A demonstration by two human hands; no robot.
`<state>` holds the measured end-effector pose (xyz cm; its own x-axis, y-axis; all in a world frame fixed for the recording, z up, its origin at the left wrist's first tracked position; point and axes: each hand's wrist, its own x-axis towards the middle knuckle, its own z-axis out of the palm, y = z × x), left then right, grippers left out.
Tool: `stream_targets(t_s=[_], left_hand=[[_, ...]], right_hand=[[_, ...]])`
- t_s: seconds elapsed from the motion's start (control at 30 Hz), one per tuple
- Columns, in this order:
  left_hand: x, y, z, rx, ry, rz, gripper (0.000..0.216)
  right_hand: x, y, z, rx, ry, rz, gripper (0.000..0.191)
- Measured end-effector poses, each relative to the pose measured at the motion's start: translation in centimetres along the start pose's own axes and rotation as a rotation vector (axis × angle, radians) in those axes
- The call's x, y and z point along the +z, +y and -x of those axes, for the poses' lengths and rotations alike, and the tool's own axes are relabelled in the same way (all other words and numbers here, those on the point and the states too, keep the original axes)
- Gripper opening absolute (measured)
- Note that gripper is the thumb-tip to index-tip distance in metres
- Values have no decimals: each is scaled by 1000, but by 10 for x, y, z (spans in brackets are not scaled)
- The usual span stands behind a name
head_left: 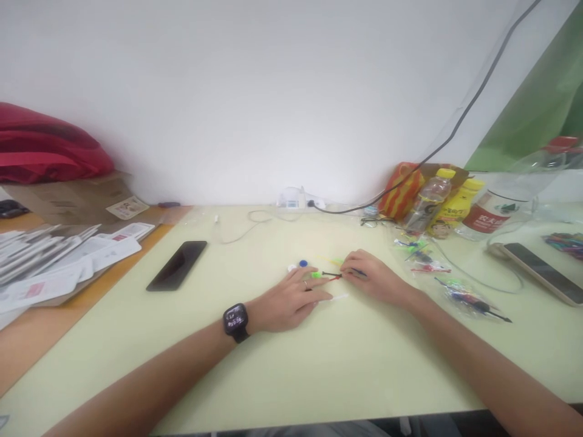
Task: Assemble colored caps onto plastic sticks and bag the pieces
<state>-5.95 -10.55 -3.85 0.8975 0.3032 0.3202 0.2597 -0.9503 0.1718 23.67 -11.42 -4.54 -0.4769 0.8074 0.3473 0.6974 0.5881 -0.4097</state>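
Note:
My left hand (291, 298), wearing a watch and a ring, lies on the pale table with its fingers stretched out and apart. Around its fingertips are a bright green piece (316, 275), a red plastic stick (335, 277) and a white stick (339, 297). Just beyond them sit a blue round piece (303, 263) and a white round piece (291, 267). My right hand (371, 276) has its fingers pinched together on a dark blue plastic stick (359, 272). A black stick (330, 274) points from the left fingers toward it. The right fingertips are partly hidden.
A black phone (177, 266) lies at left, near stacked papers (59, 261) and a cardboard box (82, 197). Bagged plastic pieces (471, 299), bottles (450, 206) and another phone (544, 272) are at right. A cable (437, 149) runs to a power strip (296, 199).

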Motion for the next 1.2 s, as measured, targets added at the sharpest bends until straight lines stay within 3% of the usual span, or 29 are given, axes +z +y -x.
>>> stream_targets(t_s=[0.5, 0.7, 0.9, 1.2], left_hand=[[-4, 2, -3, 12, -12, 73, 43], [-7, -9, -2, -138, 77, 50, 37], [-7, -31, 2, -288, 197, 77, 32], [-9, -37, 3, -324, 239, 110, 28]], right_hand=[[6, 0, -2, 6, 66, 14, 11], [-9, 14, 0, 115, 188, 71, 17], [-21, 33, 4, 292, 42, 126, 13], [-17, 31, 4, 336, -22, 123, 12]])
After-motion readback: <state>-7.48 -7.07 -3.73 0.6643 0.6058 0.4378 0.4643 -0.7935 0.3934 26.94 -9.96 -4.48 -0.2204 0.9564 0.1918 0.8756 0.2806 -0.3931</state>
